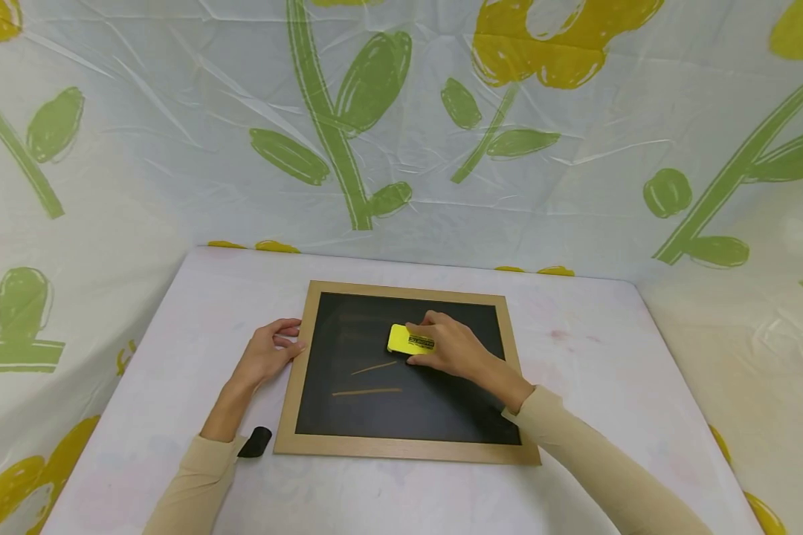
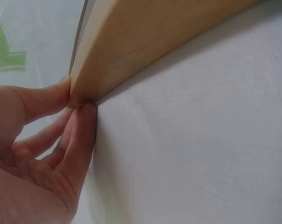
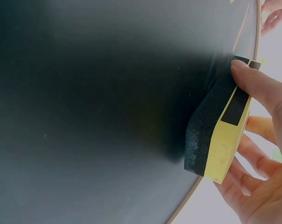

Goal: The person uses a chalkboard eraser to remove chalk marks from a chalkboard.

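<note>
A chalkboard (image 1: 468, 401) with a light wooden frame (image 1: 401, 449) lies on the table. On its dark surface are two thin orange-brown lines, the longer line (image 1: 366, 392) below the shorter line (image 1: 375, 367), with faint smears higher up. My right hand (image 1: 458, 348) grips a yellow eraser (image 1: 400, 339) with a dark felt pad against the board's upper middle; the right wrist view shows the thumb on one side of the eraser (image 3: 220, 151) and fingers on the other. At the left frame edge, my left hand (image 1: 268, 353) pinches the wood, thumb above and fingertips at the underside (image 2: 82, 126).
A small black object (image 1: 257, 442) lies beside the left sleeve, near the board's lower left corner; its kind cannot be made out. The white table (image 1: 589, 357) extends around the board. A flower-printed sheet (image 1: 207, 148) hangs behind and at both sides.
</note>
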A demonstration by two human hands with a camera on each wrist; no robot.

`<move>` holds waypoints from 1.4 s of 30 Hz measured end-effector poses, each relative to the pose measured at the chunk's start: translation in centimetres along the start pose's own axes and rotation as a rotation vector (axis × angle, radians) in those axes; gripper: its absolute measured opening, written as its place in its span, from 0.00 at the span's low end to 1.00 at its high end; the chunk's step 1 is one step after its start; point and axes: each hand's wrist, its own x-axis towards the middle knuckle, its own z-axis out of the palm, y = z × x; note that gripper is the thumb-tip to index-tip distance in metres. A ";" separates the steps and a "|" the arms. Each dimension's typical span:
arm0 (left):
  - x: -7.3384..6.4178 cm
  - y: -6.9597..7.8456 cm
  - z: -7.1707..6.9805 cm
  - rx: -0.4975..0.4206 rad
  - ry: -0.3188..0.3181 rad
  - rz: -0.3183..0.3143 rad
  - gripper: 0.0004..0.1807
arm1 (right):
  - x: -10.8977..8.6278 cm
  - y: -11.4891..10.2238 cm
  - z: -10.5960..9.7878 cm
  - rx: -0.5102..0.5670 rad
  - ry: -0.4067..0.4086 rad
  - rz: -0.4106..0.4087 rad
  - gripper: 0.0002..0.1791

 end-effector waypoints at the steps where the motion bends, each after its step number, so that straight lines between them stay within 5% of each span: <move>1: 0.0 0.0 0.0 -0.002 0.001 0.001 0.26 | -0.2 0.1 -0.1 0.004 -0.004 0.003 0.37; 14: 0.0 0.1 -0.1 0.007 0.005 -0.002 0.26 | -1.6 0.8 -1.2 0.035 0.084 0.023 0.35; 30: -0.1 -0.1 0.2 0.009 0.015 0.000 0.26 | -3.5 0.4 -1.3 0.065 0.008 -0.010 0.34; 42: -0.2 0.0 0.2 0.005 0.018 -0.008 0.26 | -3.5 0.1 -0.4 0.055 0.031 -0.070 0.36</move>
